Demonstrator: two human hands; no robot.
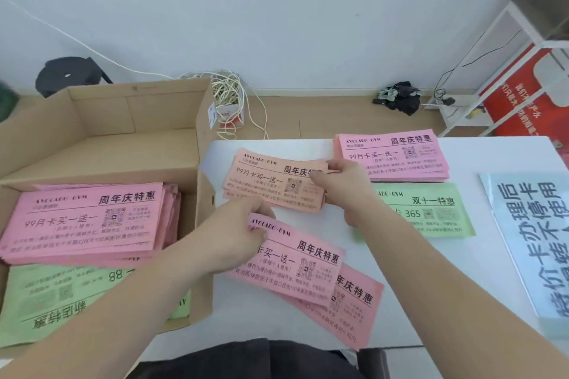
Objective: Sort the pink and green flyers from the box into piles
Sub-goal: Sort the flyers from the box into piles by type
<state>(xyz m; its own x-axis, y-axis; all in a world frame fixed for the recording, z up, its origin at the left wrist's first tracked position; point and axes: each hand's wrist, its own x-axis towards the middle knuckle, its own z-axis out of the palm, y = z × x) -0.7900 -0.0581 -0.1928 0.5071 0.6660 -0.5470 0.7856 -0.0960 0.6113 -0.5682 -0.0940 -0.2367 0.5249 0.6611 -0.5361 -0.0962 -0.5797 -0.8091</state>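
Sorting step: pink batch apparently being gathered before it is added to a pile.
Held bundle (271, 181): salmon-pink flyers, frame ctr, gripped at R edge by right hand (345, 191), thumb on top; prob. kept squared so more can be stacked on.
Left hand (234, 234): top corner of loose pink flyers (295, 268), lower ctr, is pinched, likely to peel off the top sheet.
Pink pile (391, 154): upper R of table (462, 286), neat; green pile (431, 212) just below it, partly hidden by R forearm. Colours are kept apart.
Box (104, 114): L of frame, open; pink stack (86, 221) and green flyers (55, 295) lie inside, so plenty is unsorted.
Printed sheet (529, 240): far R edge, judged not part of the task.
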